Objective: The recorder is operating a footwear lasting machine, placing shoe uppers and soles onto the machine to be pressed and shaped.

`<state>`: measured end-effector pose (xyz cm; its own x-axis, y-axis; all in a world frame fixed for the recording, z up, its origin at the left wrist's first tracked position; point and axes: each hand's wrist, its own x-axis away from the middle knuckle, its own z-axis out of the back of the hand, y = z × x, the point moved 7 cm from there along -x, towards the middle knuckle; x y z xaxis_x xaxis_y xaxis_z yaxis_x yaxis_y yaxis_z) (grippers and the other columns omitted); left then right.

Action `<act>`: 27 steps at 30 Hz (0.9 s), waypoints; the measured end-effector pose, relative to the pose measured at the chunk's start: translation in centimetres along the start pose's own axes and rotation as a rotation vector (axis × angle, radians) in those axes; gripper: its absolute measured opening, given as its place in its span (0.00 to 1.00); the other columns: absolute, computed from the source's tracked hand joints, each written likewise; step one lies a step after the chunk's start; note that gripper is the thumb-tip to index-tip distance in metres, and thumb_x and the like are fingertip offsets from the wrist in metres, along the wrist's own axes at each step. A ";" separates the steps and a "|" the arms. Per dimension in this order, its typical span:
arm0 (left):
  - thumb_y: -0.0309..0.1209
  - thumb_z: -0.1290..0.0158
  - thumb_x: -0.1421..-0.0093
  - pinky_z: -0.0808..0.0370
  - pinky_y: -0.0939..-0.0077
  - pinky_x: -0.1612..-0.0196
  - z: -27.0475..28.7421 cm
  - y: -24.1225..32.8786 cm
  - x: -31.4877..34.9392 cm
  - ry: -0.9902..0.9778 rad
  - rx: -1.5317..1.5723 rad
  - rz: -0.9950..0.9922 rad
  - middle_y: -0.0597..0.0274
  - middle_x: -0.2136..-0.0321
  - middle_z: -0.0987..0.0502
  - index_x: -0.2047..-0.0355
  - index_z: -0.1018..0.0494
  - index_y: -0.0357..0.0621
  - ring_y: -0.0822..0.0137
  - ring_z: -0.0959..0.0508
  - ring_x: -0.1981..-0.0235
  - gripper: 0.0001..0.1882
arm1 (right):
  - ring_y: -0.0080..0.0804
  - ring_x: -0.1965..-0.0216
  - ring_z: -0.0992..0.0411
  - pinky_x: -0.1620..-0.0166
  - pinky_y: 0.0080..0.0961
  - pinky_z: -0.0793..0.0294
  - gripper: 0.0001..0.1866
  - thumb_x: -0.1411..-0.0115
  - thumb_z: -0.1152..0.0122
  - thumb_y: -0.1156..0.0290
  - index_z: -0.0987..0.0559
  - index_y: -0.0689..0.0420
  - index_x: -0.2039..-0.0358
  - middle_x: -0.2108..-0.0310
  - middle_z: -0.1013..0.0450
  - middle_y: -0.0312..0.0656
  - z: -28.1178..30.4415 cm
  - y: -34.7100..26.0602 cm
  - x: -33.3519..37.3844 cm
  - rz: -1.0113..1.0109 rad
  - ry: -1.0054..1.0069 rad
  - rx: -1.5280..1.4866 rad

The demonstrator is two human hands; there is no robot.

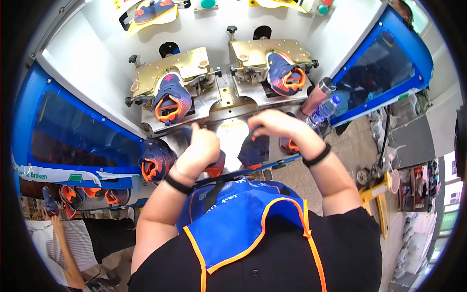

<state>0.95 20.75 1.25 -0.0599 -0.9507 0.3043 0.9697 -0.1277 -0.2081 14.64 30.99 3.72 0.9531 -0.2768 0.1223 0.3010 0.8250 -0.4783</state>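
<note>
My left hand point(203, 145) is closed, thumb up, around a navy and orange shoe point(217, 165) that it mostly hides. To its right, the bent fingers of my right hand point(272, 123) grip the top of a dark navy shoe point(254, 152) with an orange edge at its lower end. Beyond my hands, one navy and orange sports shoe point(171, 101) sits on the left metal fixture point(170, 68). Another such shoe point(284, 75) is on the right fixture point(265, 50). A further shoe point(156, 160) stands left of my left wrist; one more point(289, 144) is partly behind my right forearm.
A pink metal flask point(318, 96) and a clear water bottle point(325, 111) stand right of the fixtures. Blue-framed side panels point(80, 129) flank the machine. Several shoes lie at lower left, where another person's hand point(57, 226) holds one. A yellow pallet jack point(379, 194) is at right.
</note>
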 end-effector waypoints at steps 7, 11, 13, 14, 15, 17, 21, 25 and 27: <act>0.30 0.40 0.50 0.47 0.39 0.35 -0.7 2.1 -3.2 0.437 0.105 -0.035 0.52 0.48 0.28 0.51 0.25 0.48 0.52 0.31 0.42 0.23 | 0.47 0.60 0.27 0.58 0.38 0.26 0.15 0.46 0.37 0.70 0.26 0.55 0.57 0.62 0.27 0.44 0.8 -0.1 -0.6 -0.041 0.693 0.095; 0.37 0.35 0.51 0.42 0.46 0.35 -5.0 0.2 1.8 0.756 0.691 0.162 0.45 0.41 0.36 0.47 0.31 0.44 0.44 0.36 0.39 0.31 | 0.41 0.67 0.28 0.63 0.33 0.27 0.15 0.45 0.35 0.69 0.29 0.58 0.60 0.62 0.32 0.45 -4.7 3.3 7.5 -0.358 0.987 -0.195; 0.41 0.33 0.52 0.44 0.43 0.35 -5.4 1.0 3.3 0.733 0.621 0.187 0.47 0.40 0.37 0.46 0.31 0.45 0.44 0.39 0.37 0.34 | 0.31 0.72 0.32 0.65 0.26 0.29 0.19 0.45 0.32 0.68 0.31 0.60 0.58 0.61 0.36 0.43 -9.4 5.7 10.6 -0.536 1.024 -0.364; 0.43 0.33 0.53 0.45 0.42 0.35 -6.4 1.4 3.5 0.654 0.606 0.196 0.48 0.40 0.37 0.46 0.31 0.46 0.45 0.40 0.36 0.35 | 0.24 0.74 0.36 0.67 0.23 0.30 0.23 0.47 0.30 0.69 0.32 0.60 0.56 0.61 0.38 0.41 -9.6 5.0 11.1 -0.473 1.081 -0.336; 0.45 0.32 0.54 0.46 0.40 0.35 -7.6 1.8 3.3 0.576 0.590 0.203 0.49 0.40 0.37 0.47 0.30 0.46 0.45 0.40 0.35 0.35 | 0.24 0.74 0.36 0.67 0.23 0.30 0.23 0.47 0.30 0.69 0.32 0.60 0.56 0.61 0.38 0.41 -10.0 4.9 11.0 -0.476 1.080 -0.337; 0.45 0.32 0.54 0.45 0.39 0.35 -8.9 2.2 2.5 0.514 0.556 0.184 0.50 0.41 0.35 0.50 0.28 0.45 0.44 0.39 0.36 0.32 | 0.25 0.74 0.36 0.67 0.23 0.30 0.23 0.48 0.30 0.71 0.32 0.60 0.56 0.60 0.38 0.41 -10.8 5.3 11.0 -0.564 1.135 -0.435; 0.39 0.34 0.52 0.32 0.53 0.46 -5.7 2.3 1.5 0.632 0.583 0.199 0.51 0.50 0.28 0.67 0.26 0.42 0.48 0.29 0.47 0.18 | 0.25 0.75 0.35 0.68 0.23 0.30 0.22 0.48 0.31 0.71 0.31 0.61 0.56 0.59 0.38 0.42 -8.8 5.1 10.1 -0.495 1.061 -0.342; 0.30 0.38 0.47 0.24 0.67 0.64 -1.6 3.8 -0.7 0.787 0.676 -0.037 0.52 0.56 0.25 0.63 0.26 0.39 0.57 0.21 0.67 0.13 | 0.35 0.67 0.28 0.62 0.30 0.26 0.26 0.47 0.31 0.65 0.32 0.61 0.52 0.54 0.37 0.48 -7.8 5.9 10.9 -0.650 1.003 -0.303; 0.29 0.40 0.45 0.23 0.68 0.69 -1.9 3.8 -2.7 0.689 0.991 0.039 0.49 0.55 0.24 0.49 0.29 0.38 0.59 0.20 0.74 0.23 | 0.49 0.55 0.27 0.53 0.39 0.26 0.33 0.46 0.33 0.59 0.35 0.62 0.45 0.49 0.37 0.54 -9.4 7.6 11.1 -0.800 1.091 -0.302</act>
<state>4.38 22.34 -2.13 0.1528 -0.9387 -0.3091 0.7158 -0.1105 0.6895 27.23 29.59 -6.72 -0.0215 -0.9756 -0.2183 0.5966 0.1628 -0.7859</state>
